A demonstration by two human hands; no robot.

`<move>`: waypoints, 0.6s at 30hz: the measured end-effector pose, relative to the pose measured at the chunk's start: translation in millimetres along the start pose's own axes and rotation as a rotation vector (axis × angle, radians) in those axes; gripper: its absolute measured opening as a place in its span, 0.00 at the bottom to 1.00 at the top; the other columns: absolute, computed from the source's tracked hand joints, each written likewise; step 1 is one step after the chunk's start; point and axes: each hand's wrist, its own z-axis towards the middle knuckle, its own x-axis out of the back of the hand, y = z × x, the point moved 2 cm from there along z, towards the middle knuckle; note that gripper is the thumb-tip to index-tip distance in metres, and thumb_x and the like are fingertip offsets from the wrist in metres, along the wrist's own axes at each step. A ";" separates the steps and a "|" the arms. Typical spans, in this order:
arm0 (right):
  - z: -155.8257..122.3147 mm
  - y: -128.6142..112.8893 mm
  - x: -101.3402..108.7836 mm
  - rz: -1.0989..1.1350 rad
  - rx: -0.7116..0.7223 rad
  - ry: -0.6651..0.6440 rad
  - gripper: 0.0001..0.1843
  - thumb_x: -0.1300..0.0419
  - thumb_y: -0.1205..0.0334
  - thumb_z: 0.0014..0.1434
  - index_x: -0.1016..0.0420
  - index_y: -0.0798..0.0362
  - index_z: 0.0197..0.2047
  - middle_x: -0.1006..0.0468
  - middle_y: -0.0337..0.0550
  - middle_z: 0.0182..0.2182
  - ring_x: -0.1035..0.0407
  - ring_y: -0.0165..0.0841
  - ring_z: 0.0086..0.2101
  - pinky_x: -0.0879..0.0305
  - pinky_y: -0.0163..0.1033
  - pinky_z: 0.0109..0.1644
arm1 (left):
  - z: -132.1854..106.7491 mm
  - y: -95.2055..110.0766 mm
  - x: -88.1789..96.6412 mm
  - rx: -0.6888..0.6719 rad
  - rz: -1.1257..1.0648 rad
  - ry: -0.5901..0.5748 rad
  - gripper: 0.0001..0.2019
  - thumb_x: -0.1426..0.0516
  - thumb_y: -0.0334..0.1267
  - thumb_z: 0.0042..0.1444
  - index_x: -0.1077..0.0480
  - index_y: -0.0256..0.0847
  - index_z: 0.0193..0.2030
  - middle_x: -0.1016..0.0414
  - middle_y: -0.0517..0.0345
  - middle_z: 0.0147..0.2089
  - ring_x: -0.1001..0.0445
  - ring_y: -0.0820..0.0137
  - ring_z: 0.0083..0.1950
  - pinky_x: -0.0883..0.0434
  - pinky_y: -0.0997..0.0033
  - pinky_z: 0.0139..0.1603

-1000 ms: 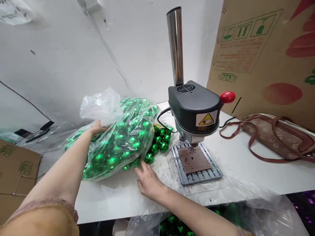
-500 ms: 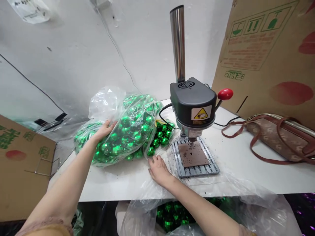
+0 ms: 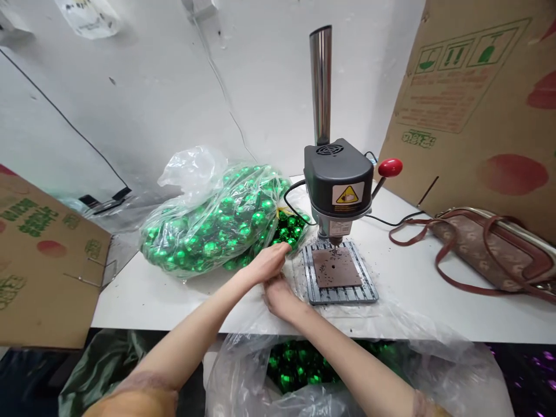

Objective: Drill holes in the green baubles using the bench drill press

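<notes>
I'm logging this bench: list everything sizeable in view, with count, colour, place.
Table: one, white, centre
Drill press: one, black, right of centre
Slotted base: one, grey, under drill press
Square plate: one, brown, on slotted base
Filled bag: one, clear with green baubles, left
Bauble cluster: one, green, beside filled bag
Lower bag: one, clear with green baubles, below table edge
Handbag: one, brown, right
Boxes: two, brown, far left and right
Wall: one, white, behind
Shiny pieces: several, purple, bottom right
Crumpled sheet: one, dark green, bottom left
Left hand, right hand: one each, bare, together near bauble cluster
</notes>
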 end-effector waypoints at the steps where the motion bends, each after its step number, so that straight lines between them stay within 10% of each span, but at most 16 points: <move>1: -8.6 -2.1 6.9 0.000 -0.001 -0.030 0.24 0.41 0.50 0.64 0.30 0.53 0.59 0.28 0.50 0.58 0.30 0.38 0.56 0.29 0.53 0.61 | 2.5 -1.1 -13.1 0.061 0.010 -0.002 0.17 0.48 0.29 0.61 0.29 0.46 0.54 0.25 0.51 0.48 0.23 0.62 0.50 0.25 0.63 0.52; 8: -81.8 -24.0 131.5 0.264 0.161 -0.312 0.18 0.43 0.57 0.66 0.25 0.45 0.58 0.16 0.37 0.44 0.22 0.24 0.42 0.27 0.31 0.50 | 36.5 -2.3 -53.9 0.405 0.142 0.063 0.20 0.40 0.33 0.61 0.29 0.49 0.60 0.32 0.44 0.56 0.27 0.50 0.56 0.26 0.57 0.49; 13: -105.7 -16.0 259.7 0.450 0.037 0.469 0.09 0.35 0.59 0.60 0.18 0.42 0.45 0.15 0.35 0.32 0.21 0.25 0.32 0.24 0.32 0.40 | 40.0 17.9 -59.8 0.478 -0.026 0.209 0.19 0.38 0.33 0.58 0.28 0.47 0.56 0.33 0.44 0.55 0.24 0.52 0.50 0.27 0.56 0.50; 18: -107.7 -1.6 318.2 0.487 -0.046 1.107 0.05 0.34 0.63 0.57 0.18 0.50 0.38 0.22 0.39 0.22 0.27 0.31 0.21 0.32 0.38 0.24 | 11.8 40.8 -60.7 0.353 -0.368 0.519 0.20 0.39 0.41 0.61 0.32 0.47 0.59 0.27 0.50 0.56 0.25 0.60 0.55 0.29 0.61 0.56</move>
